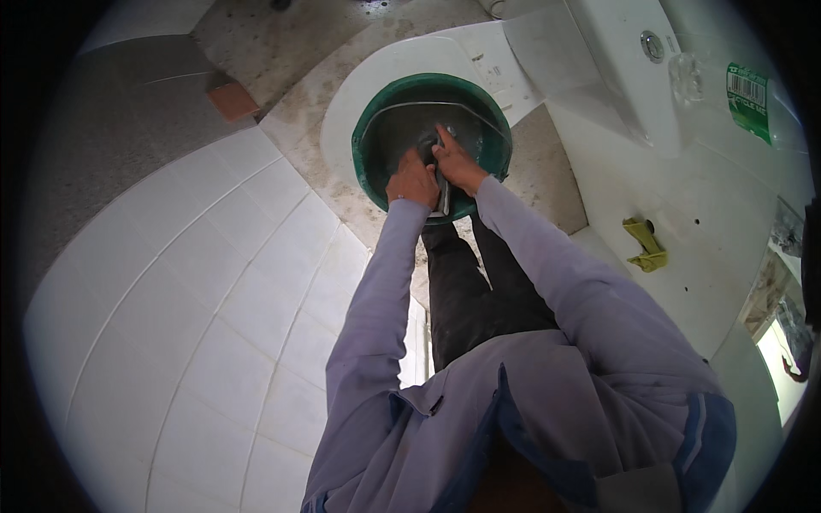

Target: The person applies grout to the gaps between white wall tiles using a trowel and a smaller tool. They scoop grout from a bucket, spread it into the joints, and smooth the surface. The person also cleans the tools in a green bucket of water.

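A green bucket [360,167] stands on the white toilet lid [342,98], with its thin wire handle [428,104] lying across the opening. Murky greyish water [402,124] is inside it. Both of my hands reach into the bucket, close together at its near side. Between them lies a long grey thing [444,197], its near end by the rim; its kind is unclear. My left hand [412,181] curls against it, fingertips pointing down. My right hand [459,164] grips it from the other side, index finger stretched along it. Their undersides are hidden.
A white cistern [611,68] with a round flush button [652,47] rises at the right, beside a clear bottle with a green label [748,103]. A yellow-green cloth [645,245] hangs lower right. White tiles [205,282] cover the left; a reddish-brown tile piece [233,103] lies beyond.
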Demonstrator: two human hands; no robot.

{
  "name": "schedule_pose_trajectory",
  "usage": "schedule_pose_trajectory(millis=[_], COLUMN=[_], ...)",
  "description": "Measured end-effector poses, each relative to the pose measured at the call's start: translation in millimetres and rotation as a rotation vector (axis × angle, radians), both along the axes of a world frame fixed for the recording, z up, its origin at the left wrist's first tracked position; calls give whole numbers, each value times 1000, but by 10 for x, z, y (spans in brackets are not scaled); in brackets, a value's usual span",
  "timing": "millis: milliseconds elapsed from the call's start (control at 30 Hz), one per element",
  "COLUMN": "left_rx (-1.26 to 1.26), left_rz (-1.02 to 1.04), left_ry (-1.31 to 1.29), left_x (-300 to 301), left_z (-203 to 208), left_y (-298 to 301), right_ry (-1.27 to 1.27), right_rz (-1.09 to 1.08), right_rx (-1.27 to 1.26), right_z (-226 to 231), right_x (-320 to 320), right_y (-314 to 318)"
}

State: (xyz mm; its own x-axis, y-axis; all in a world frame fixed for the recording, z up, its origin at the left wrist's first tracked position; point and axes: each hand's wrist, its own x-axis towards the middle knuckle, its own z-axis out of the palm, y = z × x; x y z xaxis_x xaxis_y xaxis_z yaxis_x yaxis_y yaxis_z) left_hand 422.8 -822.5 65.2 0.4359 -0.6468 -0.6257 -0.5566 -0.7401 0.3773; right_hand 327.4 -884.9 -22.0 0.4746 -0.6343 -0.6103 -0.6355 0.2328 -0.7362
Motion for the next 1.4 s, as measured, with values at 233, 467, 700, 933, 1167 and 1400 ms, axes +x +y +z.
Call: schedule_pose_trajectory(millis=[233,467,700,933,1167,1400], left_rx=[-160,-249,-247,-144,-164,-331], left_rz=[-222,-385,-688,-463,-312,-147], left_ry=[17,42,-69,-139,-124,23], left_x=[199,338,363,296,189,339], left_z=[132,249,283,118,70,227], left_y=[105,74,-162,-138,-105,17], right_ry=[280,199,509,5,88,-48], right_rz=[242,207,762,-277,-592,-513], right_rx=[44,-238,-410,391,520,498], right_z=[-273,255,-389,-232,-230,484], right_x=[131,73,-143,-53,16,-62], right_y=[-436,-352,-467,-280,-340,-414])
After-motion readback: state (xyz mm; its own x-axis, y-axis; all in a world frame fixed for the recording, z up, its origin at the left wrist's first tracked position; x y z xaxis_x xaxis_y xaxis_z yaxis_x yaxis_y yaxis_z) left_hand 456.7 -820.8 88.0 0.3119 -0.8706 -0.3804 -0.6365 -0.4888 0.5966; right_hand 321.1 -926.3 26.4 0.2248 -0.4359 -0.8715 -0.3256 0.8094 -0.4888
